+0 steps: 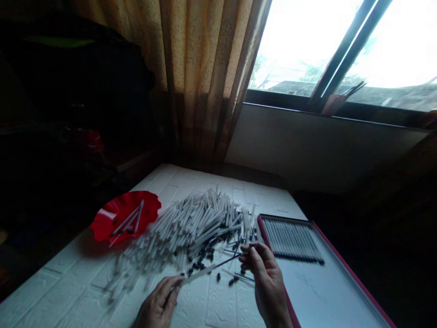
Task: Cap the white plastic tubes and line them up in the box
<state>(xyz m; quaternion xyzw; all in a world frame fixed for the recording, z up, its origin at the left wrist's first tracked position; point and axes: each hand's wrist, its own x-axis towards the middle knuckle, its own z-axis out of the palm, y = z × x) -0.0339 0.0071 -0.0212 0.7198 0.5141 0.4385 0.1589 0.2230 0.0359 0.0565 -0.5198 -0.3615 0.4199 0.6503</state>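
My left hand [160, 300] is closed on one end of a translucent pen barrel [198, 274]. Between finger and thumb, my right hand [263, 278] pinches a thin dark pen refill [227, 261]. The refill lines up with the barrel and meets its open end; how far it reaches inside I cannot tell. Just beyond both hands spreads a large heap of translucent pen barrels [191, 223]. Small black caps [201, 264] are scattered along the near side of the heap, and several loose dark refills lie beside my right hand.
To the right, a red-edged tray [348, 273] holds a neat row of pens [293, 239] with black ends. A wavy-rimmed red bowl [102, 221] at the left contains a few pens. The table [225, 296] has a white brick-pattern surface. Behind are a curtain [198, 68] and a window [300, 45].
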